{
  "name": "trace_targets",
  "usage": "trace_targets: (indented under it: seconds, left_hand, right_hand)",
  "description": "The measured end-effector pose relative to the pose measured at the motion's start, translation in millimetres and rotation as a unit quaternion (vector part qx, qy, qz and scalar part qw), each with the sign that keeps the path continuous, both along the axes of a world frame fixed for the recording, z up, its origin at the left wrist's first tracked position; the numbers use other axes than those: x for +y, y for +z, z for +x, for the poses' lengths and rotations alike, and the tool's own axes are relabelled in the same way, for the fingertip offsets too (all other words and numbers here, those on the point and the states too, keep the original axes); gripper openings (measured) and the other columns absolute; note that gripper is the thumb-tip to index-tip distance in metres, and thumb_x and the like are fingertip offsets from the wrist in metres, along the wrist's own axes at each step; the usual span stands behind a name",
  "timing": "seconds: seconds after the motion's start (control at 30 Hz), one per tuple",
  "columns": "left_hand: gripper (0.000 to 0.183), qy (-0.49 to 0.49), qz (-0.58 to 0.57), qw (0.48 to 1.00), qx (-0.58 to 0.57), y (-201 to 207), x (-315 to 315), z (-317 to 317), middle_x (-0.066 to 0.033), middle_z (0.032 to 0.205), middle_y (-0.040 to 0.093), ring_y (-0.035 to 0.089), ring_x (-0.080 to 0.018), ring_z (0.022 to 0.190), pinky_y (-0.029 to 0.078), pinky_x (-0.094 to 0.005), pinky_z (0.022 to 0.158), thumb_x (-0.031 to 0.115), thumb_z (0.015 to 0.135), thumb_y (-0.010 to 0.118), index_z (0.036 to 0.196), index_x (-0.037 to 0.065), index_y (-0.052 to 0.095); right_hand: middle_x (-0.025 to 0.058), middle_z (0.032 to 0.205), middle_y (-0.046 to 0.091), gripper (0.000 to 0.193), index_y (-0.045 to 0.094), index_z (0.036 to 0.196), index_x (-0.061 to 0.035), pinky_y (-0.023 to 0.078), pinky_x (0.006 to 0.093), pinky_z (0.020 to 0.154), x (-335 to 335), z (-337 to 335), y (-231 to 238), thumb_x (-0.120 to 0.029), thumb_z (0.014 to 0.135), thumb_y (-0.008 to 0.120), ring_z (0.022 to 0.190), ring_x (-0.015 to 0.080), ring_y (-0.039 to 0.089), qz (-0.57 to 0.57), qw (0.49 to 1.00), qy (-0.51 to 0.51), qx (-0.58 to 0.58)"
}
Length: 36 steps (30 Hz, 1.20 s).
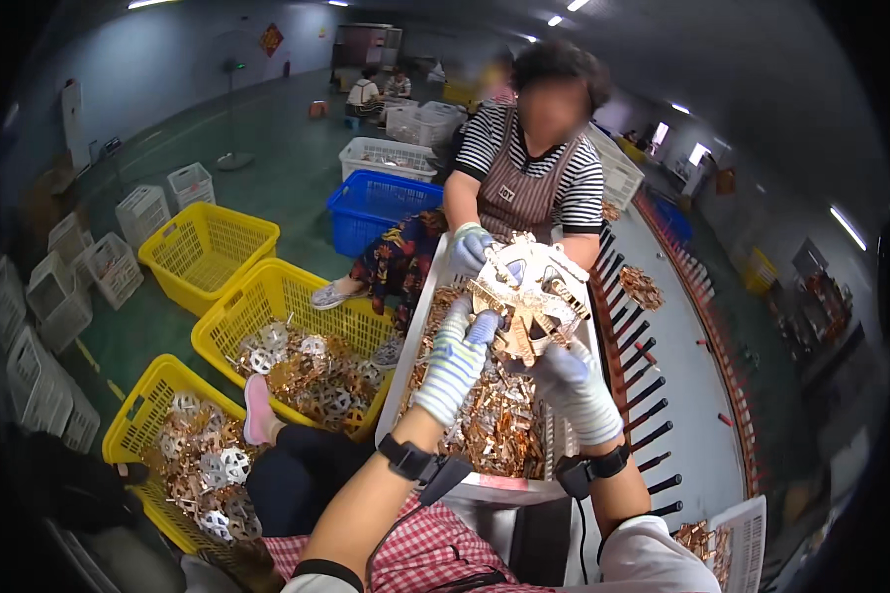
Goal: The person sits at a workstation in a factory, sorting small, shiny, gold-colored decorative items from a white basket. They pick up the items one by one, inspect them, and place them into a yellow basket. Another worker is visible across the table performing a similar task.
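A shiny, pale gold to coppery openwork metal piece (526, 321), roundish in outline, with broad arms, wedge-shaped gaps and a jagged rim, is held above a long white tray (509, 484) heaped with small coppery metal pieces (494, 430). Whether it is single or layered cannot be told. Its lower left edge is pinched by the striped-gloved left hand (457, 356); its lower right edge is gripped by the striped-gloved right hand (576, 390).
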<state>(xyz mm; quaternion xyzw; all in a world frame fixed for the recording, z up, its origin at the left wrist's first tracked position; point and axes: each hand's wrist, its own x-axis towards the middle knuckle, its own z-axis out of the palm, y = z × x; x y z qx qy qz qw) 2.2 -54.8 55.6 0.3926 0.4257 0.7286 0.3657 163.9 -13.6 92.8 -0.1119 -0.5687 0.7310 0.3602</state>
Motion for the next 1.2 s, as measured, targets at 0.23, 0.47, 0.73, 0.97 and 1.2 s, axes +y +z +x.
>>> trace_targets:
  seconds: [0.23,0.47,0.73,0.97,1.2]
  left_hand:
    - [0.041,0.068,0.006,0.993,0.097,-44.8,52.6,-2.7,-0.0086,0.09,0.063,0.054,-0.0136,0.081,0.047,-0.03,0.072,0.023,0.097,0.051,0.129,-0.003,0.049]
    - [0.044,-0.029,-0.017,0.995,-0.095,-46.2,49.7,1.4,-0.0074,0.095,0.059,0.057,-0.0073,0.062,0.055,-0.0255,0.053,0.037,0.097,0.05,0.126,0.003,0.05]
    - [0.038,0.119,-0.073,0.974,0.179,-63.1,51.8,0.2,-0.0141,0.077,0.064,0.061,-0.0246,0.068,0.048,-0.0383,0.064,0.039,0.091,0.057,0.097,0.001,0.059]
    - [0.036,-0.038,-0.131,0.985,-0.106,-55.9,43.7,1.9,-0.0043,0.066,0.06,0.053,-0.0131,0.051,0.044,-0.0273,0.045,0.041,0.091,0.057,0.089,0.005,0.062]
    - [0.026,-0.02,-0.085,0.991,-0.102,-53.1,40.4,4.6,0.0008,0.063,0.056,0.049,-0.0076,0.048,0.043,-0.0243,0.04,0.032,0.096,0.053,0.091,0.007,0.057]
  right_hand:
    - [0.0066,0.135,0.049,0.073,0.033,0.143,-0.0081,0.044,0.039,0.101,32.9,3.4,-19.7,-0.027,0.082,0.069,0.121,0.0206,0.051,0.011,0.997,-0.073,-0.02]
    - [0.0052,0.123,0.056,0.06,0.037,0.14,-0.0072,0.052,0.0283,0.08,45.7,13.2,-40.4,-0.031,0.091,0.062,0.105,0.0128,0.058,0.069,0.978,-0.184,-0.072]
    - [0.0069,0.109,0.062,0.039,0.055,0.122,0.001,0.047,0.0288,0.085,43.7,10.1,-61.4,-0.02,0.09,0.064,0.097,0.0138,0.058,0.243,0.905,-0.296,-0.182]
    - [0.0066,0.096,0.067,0.029,0.061,0.111,-0.0004,0.05,0.0266,0.074,48.9,7.9,-71.4,-0.011,0.086,0.069,0.085,0.0127,0.062,0.36,0.858,-0.334,-0.148]
    - [0.0069,0.102,0.067,0.028,0.061,0.116,0.0012,0.049,0.0246,0.077,65.1,25.2,-52.1,-0.002,0.088,0.063,0.085,0.0093,0.06,0.36,0.814,-0.449,-0.081]
